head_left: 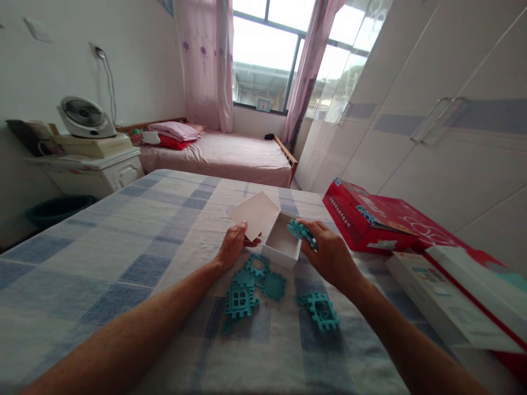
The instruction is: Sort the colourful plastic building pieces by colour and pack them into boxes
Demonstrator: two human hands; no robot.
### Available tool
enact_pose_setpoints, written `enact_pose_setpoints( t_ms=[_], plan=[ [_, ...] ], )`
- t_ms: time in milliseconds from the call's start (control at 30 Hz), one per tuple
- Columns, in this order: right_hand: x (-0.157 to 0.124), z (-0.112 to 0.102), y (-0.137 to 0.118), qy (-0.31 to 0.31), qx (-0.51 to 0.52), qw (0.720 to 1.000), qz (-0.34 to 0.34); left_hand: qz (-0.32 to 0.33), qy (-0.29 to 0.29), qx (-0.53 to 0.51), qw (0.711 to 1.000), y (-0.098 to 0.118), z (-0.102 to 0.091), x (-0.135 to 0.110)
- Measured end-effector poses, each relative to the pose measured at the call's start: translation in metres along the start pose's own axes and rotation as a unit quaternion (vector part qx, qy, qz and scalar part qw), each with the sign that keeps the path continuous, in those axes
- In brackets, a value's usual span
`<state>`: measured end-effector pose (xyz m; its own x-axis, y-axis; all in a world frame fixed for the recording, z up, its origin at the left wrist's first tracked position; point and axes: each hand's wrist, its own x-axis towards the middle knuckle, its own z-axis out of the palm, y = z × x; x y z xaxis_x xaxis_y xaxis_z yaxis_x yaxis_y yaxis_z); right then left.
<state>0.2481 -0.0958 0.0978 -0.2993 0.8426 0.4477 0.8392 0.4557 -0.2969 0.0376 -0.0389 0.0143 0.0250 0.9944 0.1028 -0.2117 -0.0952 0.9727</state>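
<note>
My left hand grips the corner of a flat pale cardboard panel, thumb on top and fingers beneath. The panel meets the left side of a white box; whether the two are joined I cannot tell. Over the box's right edge, my right hand is closed on teal plastic interlocking pieces with notched edges. The inside of the box looks bare where it shows. Nearer me, a pile of similar teal pieces lies left of centre, and a smaller teal group lies to the right.
A checked blue-and-white cloth covers the surface. On the right lie a red box and a pale carton. Farther off are a pink bed, a fan on a cabinet, and a white wardrobe.
</note>
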Motion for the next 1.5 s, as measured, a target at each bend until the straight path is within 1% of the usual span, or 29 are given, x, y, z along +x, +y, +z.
enact_pose_setpoints(
  t_ms=[67, 133, 200, 267, 367, 433, 500, 567, 600, 633, 700, 767, 800, 867, 967, 1067, 1133, 1233, 1367, 1500],
  plan=[
    [0.022, 0.004, 0.004, -0.027, -0.059, 0.998, 0.024, -0.004, 0.002, 0.001, 1.000, 0.000, 0.000, 0.000],
    [0.038, 0.013, 0.006, -0.054, -0.087, 0.993, 0.050, -0.008, 0.001, 0.003, 1.000, -0.001, -0.001, 0.000],
    [0.046, 0.021, 0.006, -0.077, -0.068, 0.993, 0.066, -0.009, -0.002, 0.003, 1.000, -0.001, -0.001, 0.001],
    [0.049, 0.025, 0.005, -0.092, -0.024, 0.993, 0.074, -0.008, -0.002, 0.001, 1.000, -0.001, -0.001, 0.002],
    [0.046, 0.021, 0.003, -0.105, 0.041, 0.988, 0.107, -0.013, 0.002, 0.003, 1.000, -0.002, -0.001, 0.002],
    [0.041, 0.011, 0.005, -0.127, 0.085, 0.980, 0.124, -0.014, 0.001, 0.005, 1.000, -0.002, -0.001, 0.002],
    [0.031, -0.001, 0.009, -0.133, 0.109, 0.977, 0.129, -0.013, 0.001, 0.006, 1.000, -0.001, -0.001, 0.002],
    [0.013, -0.015, 0.014, -0.125, 0.113, 0.978, 0.121, -0.012, 0.001, 0.006, 1.000, 0.000, 0.000, 0.002],
    [0.001, -0.021, 0.016, -0.132, 0.112, 0.978, 0.114, -0.011, 0.000, 0.007, 1.000, 0.000, 0.000, 0.002],
    [-0.013, -0.027, 0.019, -0.150, 0.112, 0.977, 0.103, -0.011, 0.002, 0.008, 1.000, 0.000, 0.000, 0.002],
    [-0.040, -0.036, 0.021, -0.210, 0.102, 0.969, 0.075, -0.008, 0.000, 0.012, 1.000, 0.000, 0.000, 0.002],
    [-0.064, -0.040, 0.021, -0.260, 0.076, 0.961, 0.054, -0.004, -0.002, 0.016, 1.000, 0.000, -0.001, 0.002],
    [-0.073, -0.039, 0.021, -0.274, 0.061, 0.958, 0.048, -0.004, -0.002, 0.018, 1.000, -0.001, -0.001, 0.002],
    [-0.084, -0.034, 0.019, -0.285, 0.037, 0.957, 0.047, -0.007, -0.001, 0.020, 1.000, -0.001, -0.001, 0.002],
    [-0.090, -0.023, 0.017, -0.277, 0.016, 0.959, 0.058, -0.011, 0.001, 0.020, 1.000, 0.000, -0.001, 0.001],
    [-0.088, -0.017, 0.013, -0.278, 0.016, 0.958, 0.064, -0.007, -0.001, 0.025, 1.000, 0.001, -0.001, 0.000],
    [-0.086, -0.018, 0.010, -0.282, 0.019, 0.956, 0.078, -0.006, -0.004, 0.027, 1.000, 0.001, -0.001, 0.000],
    [-0.081, -0.019, 0.005, -0.294, 0.029, 0.948, 0.119, -0.008, -0.003, 0.024, 1.000, -0.002, -0.001, 0.002],
    [-0.080, -0.018, 0.006, -0.301, 0.064, 0.937, 0.166, -0.008, -0.005, 0.025, 1.000, -0.003, -0.002, 0.003],
    [-0.082, -0.019, 0.004, -0.289, 0.092, 0.937, 0.175, -0.007, -0.001, 0.021, 1.000, -0.001, -0.001, 0.003]
  ],
)
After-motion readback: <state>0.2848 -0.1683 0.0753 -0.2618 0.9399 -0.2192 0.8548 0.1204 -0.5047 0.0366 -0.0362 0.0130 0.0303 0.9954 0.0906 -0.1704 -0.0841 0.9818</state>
